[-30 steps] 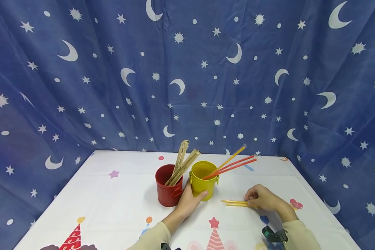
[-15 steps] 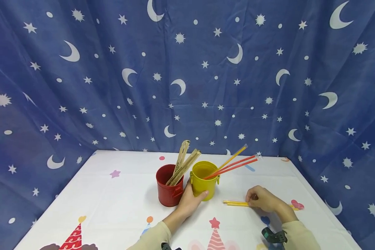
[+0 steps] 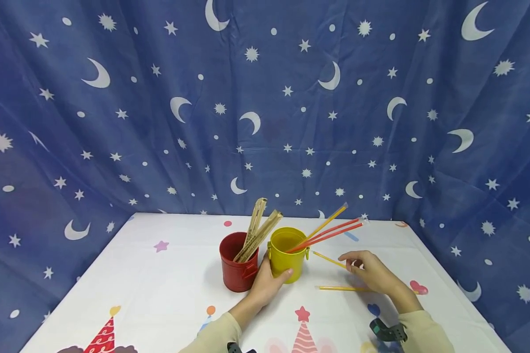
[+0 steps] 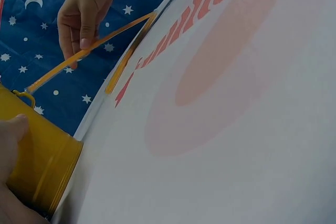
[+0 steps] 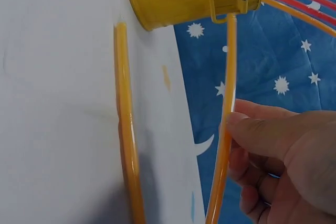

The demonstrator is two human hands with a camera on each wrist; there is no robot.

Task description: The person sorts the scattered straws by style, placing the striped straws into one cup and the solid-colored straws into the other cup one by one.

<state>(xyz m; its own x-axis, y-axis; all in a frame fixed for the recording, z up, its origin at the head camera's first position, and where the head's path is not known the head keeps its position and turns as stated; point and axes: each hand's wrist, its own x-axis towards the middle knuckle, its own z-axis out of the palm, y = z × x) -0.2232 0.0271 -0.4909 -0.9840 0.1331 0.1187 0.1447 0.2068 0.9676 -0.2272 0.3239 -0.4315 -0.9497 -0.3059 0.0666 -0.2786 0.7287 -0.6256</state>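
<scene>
My left hand [image 3: 266, 286] grips the side of a small yellow bucket [image 3: 288, 266] with ear handles, upright on the table. Two red straws [image 3: 335, 234] and an orange one lean out of its rim to the right. My right hand [image 3: 372, 272] pinches an orange straw [image 5: 229, 80] in a clear wrapper between thumb and fingers, raised off the table. Its far end comes near the bucket's ear handle in the right wrist view; whether they touch I cannot tell. Below it another orange straw [image 3: 341, 288] lies flat on the cloth.
Left of the yellow bucket, close to my left hand, stands a red bucket [image 3: 238, 275] holding several paper-wrapped sticks [image 3: 260, 235]. A white printed tablecloth [image 3: 172, 289] covers the table. Behind hangs a blue curtain [image 3: 265, 162] with moons and stars.
My right hand has lifted one of the two orange straws off the table and tilted it, its far end nearer the yellow bucket. The left hand and both buckets have stayed put.
</scene>
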